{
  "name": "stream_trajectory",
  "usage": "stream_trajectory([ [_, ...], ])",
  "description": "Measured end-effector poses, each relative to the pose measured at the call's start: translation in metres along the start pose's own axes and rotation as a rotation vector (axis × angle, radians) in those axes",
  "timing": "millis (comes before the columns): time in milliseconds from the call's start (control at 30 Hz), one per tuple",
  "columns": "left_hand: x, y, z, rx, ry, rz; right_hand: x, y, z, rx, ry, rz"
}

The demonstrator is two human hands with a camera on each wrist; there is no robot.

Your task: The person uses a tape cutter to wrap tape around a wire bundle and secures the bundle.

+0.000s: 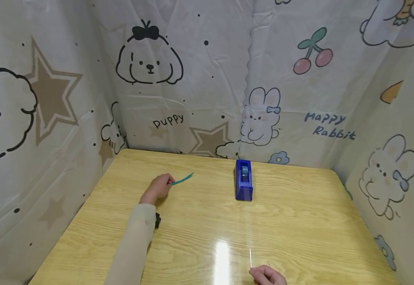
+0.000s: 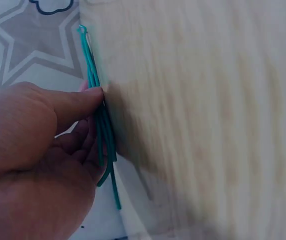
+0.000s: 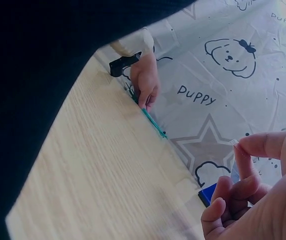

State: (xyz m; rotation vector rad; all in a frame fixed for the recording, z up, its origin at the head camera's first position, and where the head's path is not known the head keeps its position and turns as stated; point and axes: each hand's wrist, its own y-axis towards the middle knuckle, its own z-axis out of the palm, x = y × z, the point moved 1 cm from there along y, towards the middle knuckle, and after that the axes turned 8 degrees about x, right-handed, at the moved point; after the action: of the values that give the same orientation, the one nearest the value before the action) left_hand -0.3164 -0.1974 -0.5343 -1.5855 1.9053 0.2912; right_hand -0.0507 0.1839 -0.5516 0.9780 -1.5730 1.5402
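Note:
My left hand (image 1: pixel 160 186) pinches a bundle of thin green wires (image 2: pixel 107 130) between thumb and fingers, at the left part of the table. Several strands run past the fingers at both ends in the left wrist view. Near the front edge of the head view, my right hand (image 1: pixel 268 275) pinches the end of a clear tape strip (image 1: pixel 249 231) between thumb and forefinger. That strip stretches back toward a blue tape dispenser (image 1: pixel 244 194), which stands at the back of the table with a tape roll (image 1: pixel 244 171) in it.
The light wooden table (image 1: pixel 296 221) meets a patterned curtain (image 1: pixel 192 91) at its back and sides. A small black device (image 1: pixel 158 220) sits at the left wrist. Light glares on the tabletop near the front.

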Motion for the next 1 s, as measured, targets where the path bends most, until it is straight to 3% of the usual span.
stream_trajectory([
  [200, -0.002, 0.004, 0.003, 0.015, 0.091, 0.013, -0.002, -0.001, 0.0, -0.01, 0.005, -0.006],
  [433, -0.003, 0.001, 0.001, 0.014, 0.104, 0.035, 0.0, -0.001, 0.0, 0.001, 0.002, -0.009],
  [533, -0.002, -0.001, -0.001, 0.009, 0.066, 0.037, 0.001, -0.001, 0.0, 0.004, 0.002, -0.013],
  [833, 0.005, -0.005, -0.007, -0.026, -0.181, 0.036, 0.006, -0.004, 0.002, 0.008, -0.035, -0.062],
  [1000, 0.003, -0.009, -0.011, -0.056, -0.244, 0.036, 0.008, -0.004, 0.002, 0.022, -0.061, -0.075],
])
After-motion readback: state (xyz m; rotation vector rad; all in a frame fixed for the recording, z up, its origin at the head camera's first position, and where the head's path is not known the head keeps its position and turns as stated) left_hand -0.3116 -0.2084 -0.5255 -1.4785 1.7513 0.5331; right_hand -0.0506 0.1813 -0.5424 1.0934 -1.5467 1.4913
